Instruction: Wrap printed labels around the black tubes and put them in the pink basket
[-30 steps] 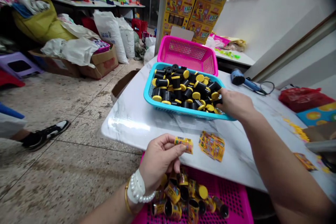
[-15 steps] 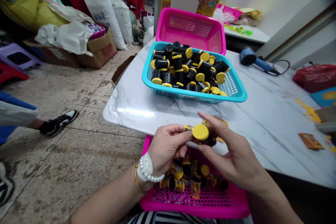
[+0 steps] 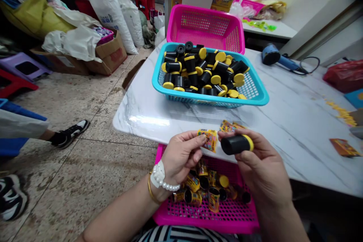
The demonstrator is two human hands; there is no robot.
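Black tube [image 3: 236, 145] and printed sleeve [image 3: 210, 140]: fitting step in hand

Head view, the only feed I have: my left hand [image 3: 181, 153] pinches the sleeve between thumb and forefinger, its other fingers curled below; my right hand [image 3: 269, 170] grips the tube, thumb on the near side and fingers behind; the yellow cap [image 3: 250, 143] points right, the dark end left, towards the sleeve. Sleeve and tube sit just beside each other above the near edge of the marbled table [image 3: 295, 128]; I cannot tell whether the right fingertips touch the film.

Beyond my hands, more black tubes [image 3: 204, 77] lie heaped in the blue basket [image 3: 198, 98]; spare sleeves [image 3: 228, 125] lie on the table just behind my fingers, partly hidden; below the table edge, the pink basket [image 3: 204, 221] holds tubes with printed wraps [image 3: 213, 198] round them, some lying over, some with dark open ends showing.

I judge this to be the lining-up before dressing one tube, the wrapped ones below being the pattern to match; the sleeve is not yet on. My next move, as I read it, calls for opening the film's mouth with the left fingers, squaring it to the dark end and easing the tube in straight; the film looks thin, so a crooked push could crease or snag it.
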